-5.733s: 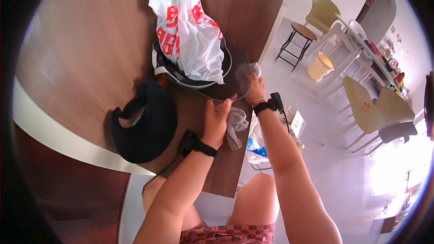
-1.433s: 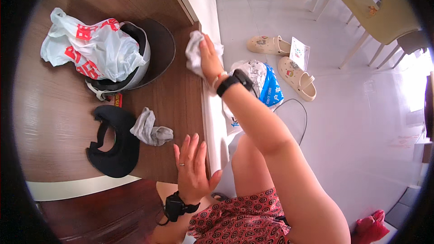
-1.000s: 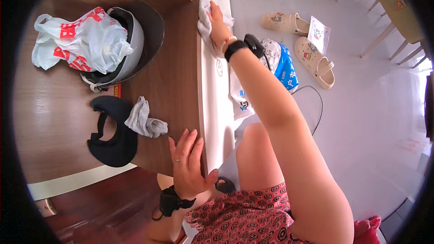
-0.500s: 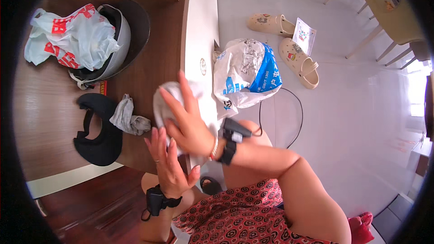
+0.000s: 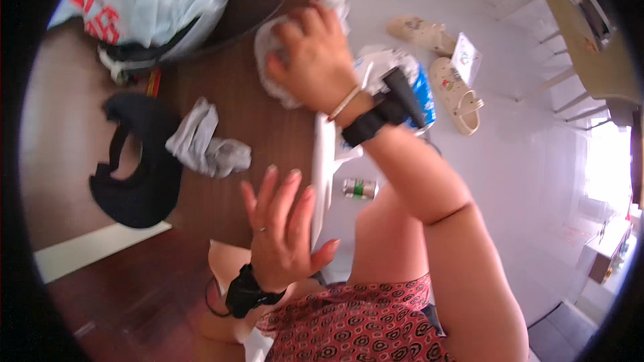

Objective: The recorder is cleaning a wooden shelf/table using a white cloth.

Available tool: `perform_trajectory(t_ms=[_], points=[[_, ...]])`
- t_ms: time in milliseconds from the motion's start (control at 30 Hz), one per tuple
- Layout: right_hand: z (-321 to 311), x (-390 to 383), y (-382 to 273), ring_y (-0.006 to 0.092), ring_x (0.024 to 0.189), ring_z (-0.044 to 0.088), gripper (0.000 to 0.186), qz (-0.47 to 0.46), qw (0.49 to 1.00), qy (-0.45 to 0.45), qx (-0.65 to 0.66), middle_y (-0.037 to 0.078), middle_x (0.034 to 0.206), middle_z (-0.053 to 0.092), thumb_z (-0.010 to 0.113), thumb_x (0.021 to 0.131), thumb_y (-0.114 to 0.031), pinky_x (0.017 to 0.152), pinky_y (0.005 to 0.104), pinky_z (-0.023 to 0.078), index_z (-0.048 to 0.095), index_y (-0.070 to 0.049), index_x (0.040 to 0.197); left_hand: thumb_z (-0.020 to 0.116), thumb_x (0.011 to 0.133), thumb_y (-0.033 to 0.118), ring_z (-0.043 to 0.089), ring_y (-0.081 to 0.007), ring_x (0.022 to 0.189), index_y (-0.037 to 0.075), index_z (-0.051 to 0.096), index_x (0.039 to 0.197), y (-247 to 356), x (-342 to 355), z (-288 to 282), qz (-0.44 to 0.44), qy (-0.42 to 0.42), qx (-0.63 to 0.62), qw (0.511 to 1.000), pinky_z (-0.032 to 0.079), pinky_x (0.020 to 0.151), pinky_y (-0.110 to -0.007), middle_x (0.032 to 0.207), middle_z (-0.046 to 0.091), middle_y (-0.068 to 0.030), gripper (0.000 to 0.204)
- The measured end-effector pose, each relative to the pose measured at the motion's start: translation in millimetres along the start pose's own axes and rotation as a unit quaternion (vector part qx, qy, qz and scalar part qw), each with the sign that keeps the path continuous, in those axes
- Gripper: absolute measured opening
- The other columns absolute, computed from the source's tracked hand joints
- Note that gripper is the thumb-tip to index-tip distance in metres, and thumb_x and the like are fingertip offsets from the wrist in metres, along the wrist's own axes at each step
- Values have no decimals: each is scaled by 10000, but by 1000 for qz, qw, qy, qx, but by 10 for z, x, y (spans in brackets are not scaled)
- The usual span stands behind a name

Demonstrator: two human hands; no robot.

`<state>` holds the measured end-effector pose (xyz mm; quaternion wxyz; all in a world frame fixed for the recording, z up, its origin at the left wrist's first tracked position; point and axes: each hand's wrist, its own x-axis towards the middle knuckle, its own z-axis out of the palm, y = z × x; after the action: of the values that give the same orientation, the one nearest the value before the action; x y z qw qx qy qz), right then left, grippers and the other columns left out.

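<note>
My right hand (image 5: 315, 57) reaches far over the brown wooden shelf's edge, its fingers bent over a whitish cloth (image 5: 268, 60). The cloth is bunched under the palm; motion blur softens both. Lower down, my left hand (image 5: 285, 238) hovers near the shelf's front edge with fingers spread, holding nothing. A crumpled grey cloth (image 5: 208, 144) lies on the shelf beyond its fingertips. Left of that cloth rests a black sun visor (image 5: 144, 167) with an open strap.
A grey helmet (image 5: 208, 23) holding a white plastic bag with red print (image 5: 144, 0) stands at the far left. On the floor are a white-and-blue bag (image 5: 421, 94), a can (image 5: 360, 188), beige clogs (image 5: 456, 97) and a printed card (image 5: 466, 57). Pale chairs (image 5: 570, 47) stand far right.
My right hand has moved away from me with the whitish cloth, its fingers now more bent. My left hand has come apart from it. The view has shifted, and a can now shows.
</note>
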<state>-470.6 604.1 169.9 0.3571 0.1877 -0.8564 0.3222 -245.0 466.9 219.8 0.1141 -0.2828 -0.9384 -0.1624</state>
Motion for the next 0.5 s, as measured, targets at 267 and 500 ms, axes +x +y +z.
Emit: perform_trajectory(t_ms=[267,500], points=[[-140,-91,-136,418,1275,524,452,-94,992,-82,-14,178,1267,614,681,764,-304,1114,533,398,692,-77,1155,449,946,415,619,-305,1018,43,614,1046,-200,-99,-54,16,13,-206,978,338,1122,-590,1065,590,-121,419],[-478,-267,-596,399,1373,431,585,-60,973,-221,27,160,1374,537,700,739,-301,1169,532,328,619,-105,1284,360,982,454,638,-311,983,67,641,973,-175,-116,-24,24,-20,-219,975,372,1088,-572,1000,620,-113,479]])
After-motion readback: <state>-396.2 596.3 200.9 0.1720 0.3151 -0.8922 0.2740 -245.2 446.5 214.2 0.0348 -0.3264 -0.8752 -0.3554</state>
